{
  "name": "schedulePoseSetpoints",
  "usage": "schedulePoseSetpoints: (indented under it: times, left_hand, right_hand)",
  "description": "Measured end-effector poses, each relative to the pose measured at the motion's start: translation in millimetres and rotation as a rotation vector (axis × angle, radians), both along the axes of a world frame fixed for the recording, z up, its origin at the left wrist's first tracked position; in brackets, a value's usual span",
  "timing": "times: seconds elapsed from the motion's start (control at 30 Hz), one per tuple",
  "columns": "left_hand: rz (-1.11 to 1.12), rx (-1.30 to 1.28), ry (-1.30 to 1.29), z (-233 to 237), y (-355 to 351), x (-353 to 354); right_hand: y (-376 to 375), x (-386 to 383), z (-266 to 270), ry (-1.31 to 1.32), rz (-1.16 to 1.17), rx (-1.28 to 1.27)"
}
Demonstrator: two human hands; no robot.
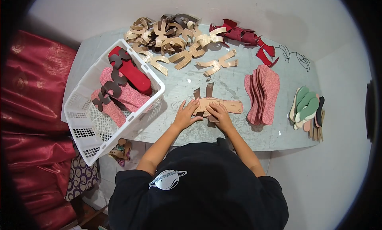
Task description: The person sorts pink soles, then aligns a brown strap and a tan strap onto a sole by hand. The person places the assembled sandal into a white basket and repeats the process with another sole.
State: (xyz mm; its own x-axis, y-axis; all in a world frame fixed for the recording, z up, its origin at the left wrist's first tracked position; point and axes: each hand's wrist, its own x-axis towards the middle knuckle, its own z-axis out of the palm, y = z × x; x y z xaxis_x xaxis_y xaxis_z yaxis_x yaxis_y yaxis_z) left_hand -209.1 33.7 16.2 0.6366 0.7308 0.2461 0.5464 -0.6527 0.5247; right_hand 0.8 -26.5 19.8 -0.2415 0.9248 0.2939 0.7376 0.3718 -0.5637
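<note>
A tan insole point(232, 106) with markings on it lies across the table before me. Dark brown strap pieces point(209, 89) stick out from its far side, and a brown end shows on the near side. My left hand point(186, 114) grips the left end of the insole, thumb on the near edge and fingers toward the far edge. On the insole's middle rests my right hand point(220, 115), fingers bent over it and pressing beside the strap. The strap's middle is partly hidden by my hands.
A white basket point(145, 73) at left holds red and pink soles with brown straps. Gold and brown straps point(161, 33) pile up at the back, near dark red straps point(242, 36). Pink soles point(266, 95) stand at right, beside green, white and black soles point(306, 102) at the edge.
</note>
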Motion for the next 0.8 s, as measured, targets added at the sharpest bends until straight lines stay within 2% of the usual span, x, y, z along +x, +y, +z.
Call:
schedulePoseSetpoints:
  times: [0.33,0.6,0.8]
  left_hand:
    - [0.057,-0.204,-0.082,2,-3,3]
    - [0.058,-0.254,-0.129,-3,-3,3]
    - [0.054,-0.27,-0.138,0,-1,2]
  right_hand:
    - [-3,-2,-7,-0.028,-0.019,0.062]
    - [-5,-3,-10,0.041,-0.062,0.049]
    - [-3,-2,-9,-0.011,-0.031,0.082]
